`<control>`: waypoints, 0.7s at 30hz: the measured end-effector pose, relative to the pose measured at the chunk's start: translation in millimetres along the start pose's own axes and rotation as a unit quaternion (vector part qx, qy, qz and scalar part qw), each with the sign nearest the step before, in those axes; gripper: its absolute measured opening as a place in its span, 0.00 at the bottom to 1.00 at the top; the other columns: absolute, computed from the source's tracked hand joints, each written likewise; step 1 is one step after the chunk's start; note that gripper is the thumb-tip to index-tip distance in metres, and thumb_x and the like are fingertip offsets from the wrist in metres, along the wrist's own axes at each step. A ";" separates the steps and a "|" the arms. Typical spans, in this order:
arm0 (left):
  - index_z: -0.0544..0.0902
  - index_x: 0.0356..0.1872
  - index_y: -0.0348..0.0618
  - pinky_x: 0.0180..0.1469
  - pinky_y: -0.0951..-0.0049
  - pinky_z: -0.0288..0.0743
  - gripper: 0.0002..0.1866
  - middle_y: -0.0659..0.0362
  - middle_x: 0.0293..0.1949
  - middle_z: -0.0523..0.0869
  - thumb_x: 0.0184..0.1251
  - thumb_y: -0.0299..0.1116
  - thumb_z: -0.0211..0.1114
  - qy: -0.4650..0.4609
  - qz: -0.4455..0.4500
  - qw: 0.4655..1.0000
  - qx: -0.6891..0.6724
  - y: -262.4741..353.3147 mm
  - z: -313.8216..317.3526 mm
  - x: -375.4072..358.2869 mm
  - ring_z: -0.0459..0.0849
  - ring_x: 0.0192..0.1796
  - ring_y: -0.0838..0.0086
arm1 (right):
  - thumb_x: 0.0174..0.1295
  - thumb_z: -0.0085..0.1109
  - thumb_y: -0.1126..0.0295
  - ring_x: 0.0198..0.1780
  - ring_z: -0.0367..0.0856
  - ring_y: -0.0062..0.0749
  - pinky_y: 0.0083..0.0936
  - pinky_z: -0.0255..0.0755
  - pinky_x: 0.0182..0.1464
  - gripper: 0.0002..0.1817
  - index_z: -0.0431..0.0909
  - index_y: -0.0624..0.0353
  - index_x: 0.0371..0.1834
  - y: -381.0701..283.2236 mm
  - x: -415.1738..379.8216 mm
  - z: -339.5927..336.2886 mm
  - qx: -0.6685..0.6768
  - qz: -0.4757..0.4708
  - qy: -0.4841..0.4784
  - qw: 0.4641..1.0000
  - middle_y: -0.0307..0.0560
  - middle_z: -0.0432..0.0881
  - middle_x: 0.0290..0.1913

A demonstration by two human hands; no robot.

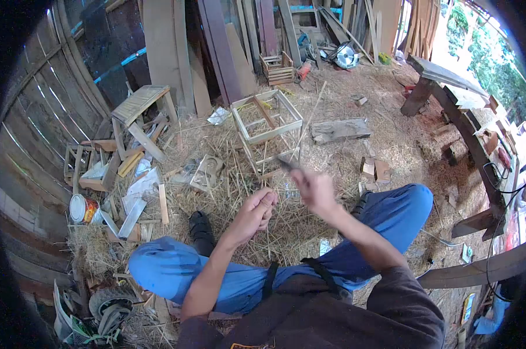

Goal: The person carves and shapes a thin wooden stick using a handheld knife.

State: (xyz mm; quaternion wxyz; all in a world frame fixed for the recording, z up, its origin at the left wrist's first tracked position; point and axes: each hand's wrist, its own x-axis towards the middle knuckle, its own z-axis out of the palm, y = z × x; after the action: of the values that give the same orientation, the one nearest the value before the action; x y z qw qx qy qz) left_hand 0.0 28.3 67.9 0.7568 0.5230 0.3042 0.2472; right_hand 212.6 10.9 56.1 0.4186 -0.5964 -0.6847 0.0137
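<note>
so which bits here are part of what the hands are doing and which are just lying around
In hand:
- left hand, closed on a thin stick, hard to make out
- right hand, gripping a dark blade-like tool, blurred
- long thin stick running up from the hands

Lying about:
- wooden frame crate
- small slatted crate
- wooden stool
- tin can
- plank offcut
- circular saw

The right hand (314, 189) is smeared by motion blur, so the thin dark tool (287, 165) in it cannot be identified. Whatever the curled left hand (257, 210) grips is hidden inside its fingers.
</note>
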 end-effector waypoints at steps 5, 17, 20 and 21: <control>0.71 0.41 0.45 0.19 0.82 0.47 0.15 0.72 0.19 0.58 0.84 0.45 0.48 -0.011 0.004 1.000 -0.025 6.7 -0.4 -7.9 0.52 0.18 0.88 | 0.70 0.59 0.60 0.20 0.81 0.48 0.39 0.71 0.22 0.10 0.85 0.52 0.40 4.2 12.7 -2.9 0.010 0.057 0.004 0.998 0.54 0.81 0.21; 0.72 0.42 0.45 0.20 0.81 0.52 0.16 0.71 0.20 0.62 0.83 0.47 0.49 0.014 0.057 0.994 0.090 0.6 -1.5 -4.6 0.57 0.19 0.87 | 0.71 0.59 0.54 0.19 0.78 0.56 0.41 0.71 0.22 0.18 0.84 0.59 0.36 5.5 27.1 -20.9 0.069 0.103 0.027 0.992 0.58 0.76 0.17; 0.75 0.43 0.42 0.22 0.80 0.58 0.17 0.69 0.21 0.67 0.83 0.46 0.50 0.079 0.150 0.959 0.228 -16.4 -7.1 5.4 0.62 0.20 0.86 | 0.69 0.60 0.54 0.17 0.77 0.53 0.42 0.70 0.22 0.16 0.85 0.55 0.37 -2.8 -1.2 5.1 0.002 0.028 -0.029 0.999 0.58 0.76 0.16; 0.76 0.43 0.41 0.24 0.79 0.60 0.17 0.69 0.22 0.68 0.82 0.45 0.50 0.096 0.170 0.948 0.251 -17.6 -9.0 6.0 0.64 0.21 0.85 | 0.71 0.59 0.56 0.16 0.77 0.50 0.40 0.70 0.22 0.15 0.86 0.56 0.39 0.6 4.3 4.9 -0.009 0.010 -0.013 1.000 0.56 0.76 0.16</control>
State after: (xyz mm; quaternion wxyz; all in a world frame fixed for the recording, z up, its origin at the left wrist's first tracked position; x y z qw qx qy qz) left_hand -1.4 32.4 47.7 0.5150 0.7138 0.3342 0.3369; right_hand 210.4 17.0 55.0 0.4042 -0.6065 -0.6844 0.0197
